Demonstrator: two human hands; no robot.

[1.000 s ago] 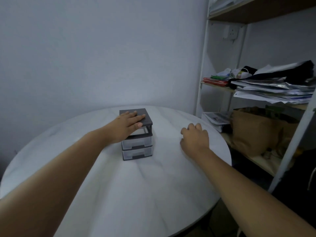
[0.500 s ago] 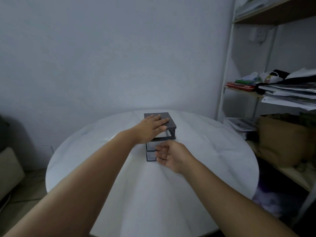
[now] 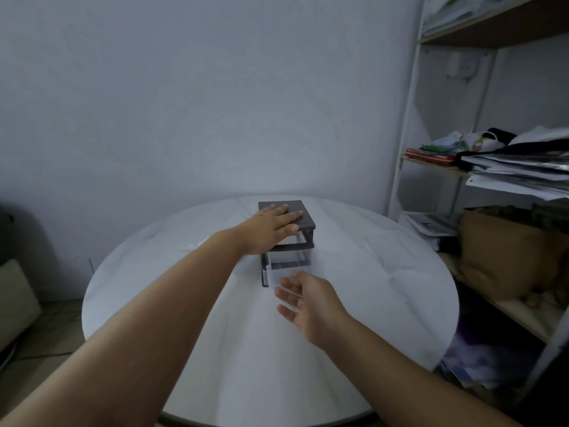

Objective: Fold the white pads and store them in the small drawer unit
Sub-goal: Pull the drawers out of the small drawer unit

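The small drawer unit (image 3: 303, 221), dark grey with clear drawers, stands at the middle of the round white table (image 3: 215, 365). My left hand (image 3: 272, 223) lies flat on its lid, fingers spread. A clear drawer (image 3: 284, 266) juts out of the unit's front toward me. My right hand (image 3: 308, 300) is at that drawer's front end, fingers curled around the blurred clear plastic. A faint white flat patch (image 3: 197, 244), maybe a pad, lies on the table left of my left forearm; I cannot tell for sure.
A white-framed shelf (image 3: 406, 155) stands close to the table's right side, stacked with papers (image 3: 517, 177) and a brown paper bag (image 3: 505, 251). A plain wall is behind the table. A beige cushion-like thing (image 3: 15, 297) sits on the floor at the left.
My right hand went from the table at the right to the unit's front, then drew back toward me with a clear drawer sliding out. My left hand stayed on the lid.
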